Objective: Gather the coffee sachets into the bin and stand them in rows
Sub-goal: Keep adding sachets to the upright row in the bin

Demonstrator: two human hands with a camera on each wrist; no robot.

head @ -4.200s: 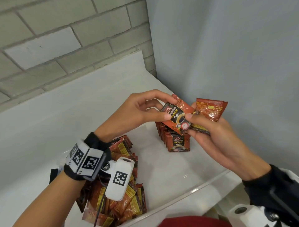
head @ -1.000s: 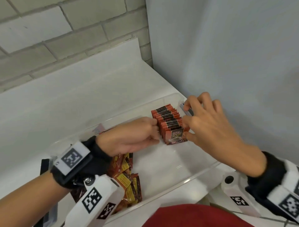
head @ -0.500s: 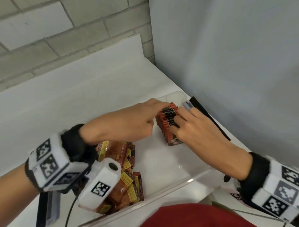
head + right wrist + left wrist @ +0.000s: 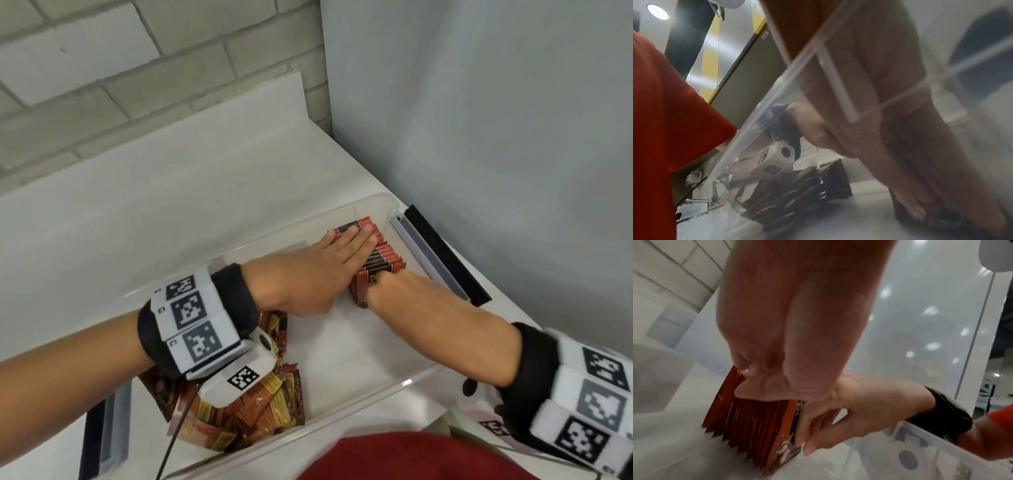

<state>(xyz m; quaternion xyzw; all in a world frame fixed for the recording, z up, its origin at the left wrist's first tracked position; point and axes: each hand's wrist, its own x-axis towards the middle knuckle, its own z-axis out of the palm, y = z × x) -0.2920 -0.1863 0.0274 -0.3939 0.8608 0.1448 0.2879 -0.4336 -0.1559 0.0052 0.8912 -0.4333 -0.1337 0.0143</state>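
Note:
A clear plastic bin (image 4: 404, 383) sits on the white table. In its far right corner stands a row of red and black coffee sachets (image 4: 385, 258), upright and packed close. My left hand (image 4: 349, 245) lies flat on top of the row, fingers straight. My right hand (image 4: 378, 291) is at the near end of the row. In the left wrist view the right hand's fingers (image 4: 809, 431) press flat against the front sachet of the row (image 4: 748, 426). A loose heap of sachets (image 4: 263, 407) fills the bin's left end, partly hidden under my left wrist.
A grey wall (image 4: 496, 137) rises just right of the bin and a brick wall (image 4: 137, 68) stands behind the table. Black and grey clips (image 4: 442, 253) flank the bin's ends. The bin floor (image 4: 342, 342) between row and heap is bare.
My left hand has moved from the row's left side onto its top and flattened. My right hand has slid back to the near end of the row.

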